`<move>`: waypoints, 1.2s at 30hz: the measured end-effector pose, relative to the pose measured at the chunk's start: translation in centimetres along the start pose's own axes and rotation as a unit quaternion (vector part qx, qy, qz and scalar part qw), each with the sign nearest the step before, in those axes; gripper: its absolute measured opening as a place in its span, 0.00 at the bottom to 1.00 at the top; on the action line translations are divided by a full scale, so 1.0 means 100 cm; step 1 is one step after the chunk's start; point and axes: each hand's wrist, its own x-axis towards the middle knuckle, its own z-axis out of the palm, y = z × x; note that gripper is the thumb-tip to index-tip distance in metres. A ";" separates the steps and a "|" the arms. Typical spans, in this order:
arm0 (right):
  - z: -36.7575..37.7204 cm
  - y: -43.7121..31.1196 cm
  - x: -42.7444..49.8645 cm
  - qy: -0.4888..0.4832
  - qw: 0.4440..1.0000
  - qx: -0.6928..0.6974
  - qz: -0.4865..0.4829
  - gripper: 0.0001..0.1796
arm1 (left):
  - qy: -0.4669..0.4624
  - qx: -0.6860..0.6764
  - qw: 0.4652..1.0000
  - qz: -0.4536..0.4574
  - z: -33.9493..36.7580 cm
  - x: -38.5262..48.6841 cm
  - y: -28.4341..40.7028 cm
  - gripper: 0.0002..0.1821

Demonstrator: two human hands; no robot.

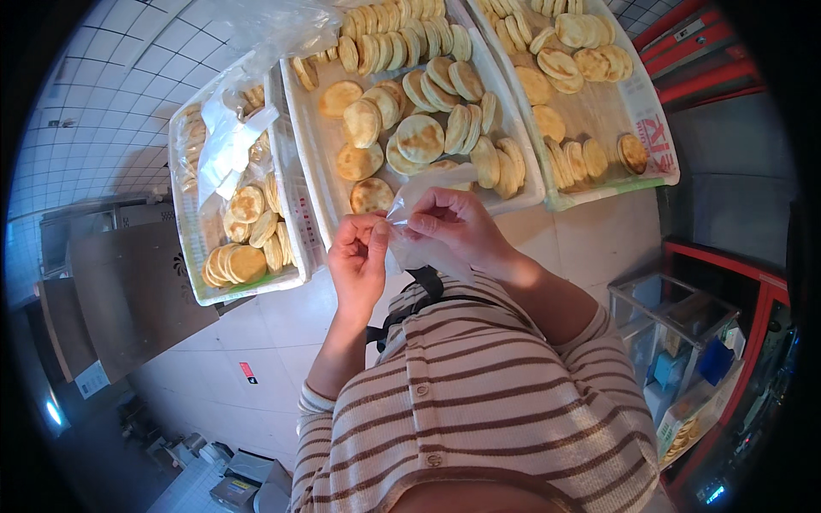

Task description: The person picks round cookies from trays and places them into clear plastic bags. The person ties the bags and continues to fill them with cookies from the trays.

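Observation:
Both hands meet at the near edge of the middle tray. My left hand (360,253) pinches the edge of a thin clear plastic bag (417,247) between thumb and finger. Close beside it, my right hand (460,231) pinches the same bag, part of which hangs below the fingers. Just beyond the hands, the middle plastic tray (308,154) holds many round flatbreads (420,138), some lying flat, others standing in rows. A browned flatbread (372,195) lies nearest my left hand.
On the left, a white crate (192,276) holds flatbreads under white plastic bags (228,147). To the right stands another tray (660,154) of flatbreads. Clear plastic film (282,29) lies at the far edge. A brown cabinet (135,295) is at left, a clear display box (673,314) at right.

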 end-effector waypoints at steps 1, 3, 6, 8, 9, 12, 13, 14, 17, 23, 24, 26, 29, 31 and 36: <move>0.000 0.001 -0.001 0.005 1.000 0.016 -0.022 0.05 | -0.006 -0.022 1.000 -0.013 0.001 0.002 0.001 0.05; 0.001 0.003 -0.004 0.015 0.999 0.013 -0.046 0.05 | 0.011 -0.031 0.999 -0.034 0.007 0.005 0.005 0.06; 0.003 0.005 -0.006 0.038 0.991 -0.110 -0.070 0.05 | -0.014 0.026 0.999 -0.030 0.010 0.005 0.008 0.07; 0.002 0.009 -0.005 0.050 0.974 -0.193 -0.111 0.07 | -0.070 0.106 0.992 0.014 0.000 0.007 -0.001 0.07; 0.003 0.009 -0.007 0.065 0.966 -0.206 -0.138 0.08 | -0.073 0.136 0.987 0.033 0.000 0.007 -0.002 0.07; -0.003 0.004 -0.017 0.066 0.996 -0.039 -0.050 0.09 | -0.078 0.145 0.986 0.036 0.011 0.011 -0.002 0.07; -0.007 0.000 -0.023 0.073 0.995 -0.045 -0.053 0.09 | -0.087 0.171 0.980 0.059 0.017 0.013 0.000 0.07; -0.013 -0.005 -0.028 0.078 0.994 -0.051 -0.054 0.09 | -0.095 0.166 0.979 0.064 0.028 0.015 0.001 0.07; -0.036 -0.011 -0.035 0.060 0.994 -0.045 -0.078 0.08 | -0.114 0.172 0.977 0.061 0.050 0.019 0.004 0.05; -0.096 -0.031 -0.048 0.052 0.987 -0.071 -0.135 0.06 | -0.040 0.205 0.976 0.067 0.122 0.022 0.004 0.03; -0.109 -0.031 -0.051 0.042 0.989 -0.034 -0.140 0.06 | -0.037 0.207 0.976 0.064 0.135 0.021 0.000 0.02; -0.138 -0.041 -0.059 0.001 0.993 -0.023 -0.115 0.03 | -0.035 0.223 0.973 0.050 0.154 0.017 -0.007 0.03; -0.157 -0.038 -0.066 0.001 0.994 0.068 -0.086 0.03 | -0.017 0.227 0.973 0.025 0.181 0.011 -0.012 0.04; -0.168 -0.042 -0.070 0.012 0.997 0.048 -0.065 0.07 | 0.000 0.236 0.972 -0.005 0.191 0.008 -0.011 0.04; -0.191 -0.058 -0.069 -0.067 0.996 0.022 -0.056 0.05 | 0.068 0.329 0.942 -0.023 0.205 0.002 -0.009 0.07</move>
